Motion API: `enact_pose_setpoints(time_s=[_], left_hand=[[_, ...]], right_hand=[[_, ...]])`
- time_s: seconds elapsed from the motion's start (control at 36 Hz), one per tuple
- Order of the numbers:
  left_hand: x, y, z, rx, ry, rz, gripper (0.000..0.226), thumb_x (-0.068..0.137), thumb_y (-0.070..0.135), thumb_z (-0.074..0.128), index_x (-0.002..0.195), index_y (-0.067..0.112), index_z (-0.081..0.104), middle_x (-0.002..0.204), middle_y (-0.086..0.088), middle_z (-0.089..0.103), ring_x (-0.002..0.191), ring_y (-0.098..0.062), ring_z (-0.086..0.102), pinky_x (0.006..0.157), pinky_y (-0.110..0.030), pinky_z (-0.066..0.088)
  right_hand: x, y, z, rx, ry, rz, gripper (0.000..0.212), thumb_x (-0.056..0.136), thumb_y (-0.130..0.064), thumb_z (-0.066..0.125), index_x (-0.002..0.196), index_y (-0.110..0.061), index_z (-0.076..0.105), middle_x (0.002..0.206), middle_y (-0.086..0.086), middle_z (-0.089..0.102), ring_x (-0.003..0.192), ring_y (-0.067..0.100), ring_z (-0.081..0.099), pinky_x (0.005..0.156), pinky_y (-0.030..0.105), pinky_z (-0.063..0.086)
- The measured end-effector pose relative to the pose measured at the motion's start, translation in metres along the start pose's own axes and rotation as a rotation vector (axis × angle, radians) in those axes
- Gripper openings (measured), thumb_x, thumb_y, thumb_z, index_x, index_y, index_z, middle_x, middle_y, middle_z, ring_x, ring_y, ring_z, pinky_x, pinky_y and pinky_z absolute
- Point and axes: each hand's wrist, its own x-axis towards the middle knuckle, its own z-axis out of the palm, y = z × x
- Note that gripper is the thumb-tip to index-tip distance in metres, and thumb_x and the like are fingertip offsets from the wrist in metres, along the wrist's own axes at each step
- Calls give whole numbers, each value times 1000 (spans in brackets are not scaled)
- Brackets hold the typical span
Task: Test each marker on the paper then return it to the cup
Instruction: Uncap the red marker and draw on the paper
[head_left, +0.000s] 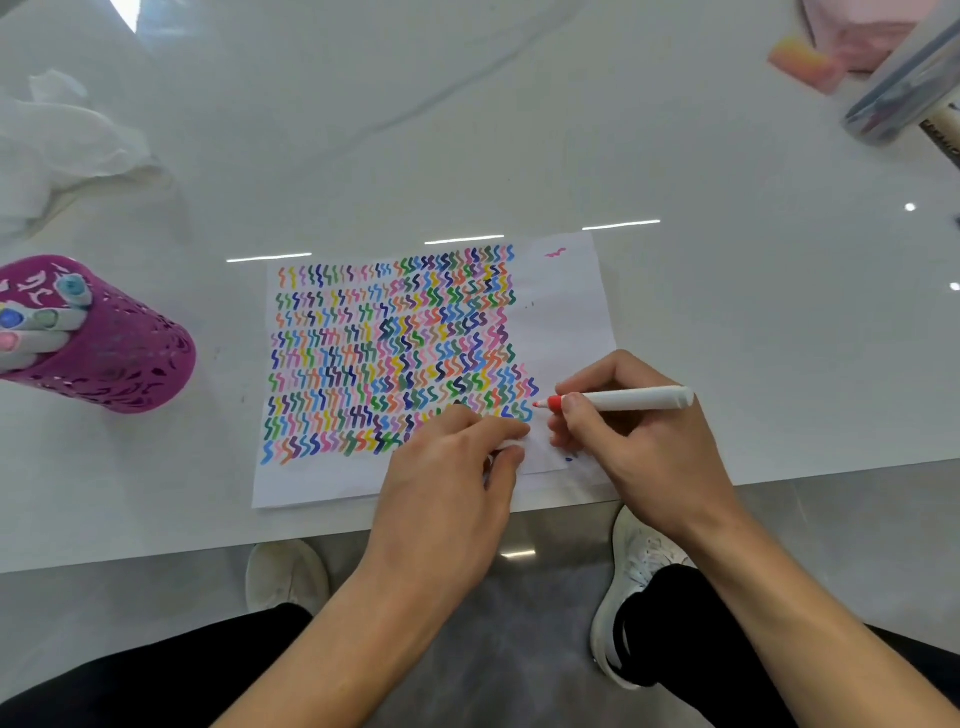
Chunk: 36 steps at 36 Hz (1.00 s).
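Red marker (621, 401) gripped in your right hand (639, 447), tip beyond fingertips; left hand (447, 467) pinches its cap: stroke lightly on bare paper (566, 312).

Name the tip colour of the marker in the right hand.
Red, on the marker in the right hand, head view.

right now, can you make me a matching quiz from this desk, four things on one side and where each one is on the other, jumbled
Things:
1. red marker
2. purple cup
3. paper
4. crumpled tissue

Places:
A. far left of the table
B. held in the right hand
C. flat at the near table edge, pressed by the left hand
D. left of the paper, holding capped markers

Pairs: 1-B, 2-D, 3-C, 4-A
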Motion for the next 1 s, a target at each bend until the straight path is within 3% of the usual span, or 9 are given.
enact_pose_setpoints(time_s=[0.08,0.31,0.61,0.75,1.0], left_hand=[[-1,0,1,1,0,6,23,98,32,62,118,34,73,91,19,54,80,-2,49,72,-2,34],[-1,0,6,5,34,21,21,97,28,64,115,32,74,91,13,59,77,-5,54,73,-21,45],[0,1,5,4,38,24,21,98,28,63,115,31,74,93,13,59,78,-4,54,73,-16,41],[1,1,7,4,51,29,21,99,26,63,116,29,75,95,10,62,82,-6,56,75,-20,46],[0,1,8,-12,56,29,21,98,23,63,114,27,76,94,7,63,82,-10,59,77,-27,51]], right_hand=[[0,6,3,3,56,-9,11,84,-33,76,83,-24,69,79,0,78,73,24,77,71,55,62],[0,9,6,50,59,37,22,90,-14,79,80,-13,60,63,8,69,50,28,69,51,44,58],[2,10,10,54,38,72,20,91,-15,78,82,-12,61,68,9,71,57,26,73,57,44,62],[3,9,11,15,42,55,22,91,-14,78,80,-12,59,67,6,71,53,23,71,53,38,60],[3,11,10,-35,11,10,28,90,-14,79,74,-15,56,62,3,68,52,22,66,51,44,55]])
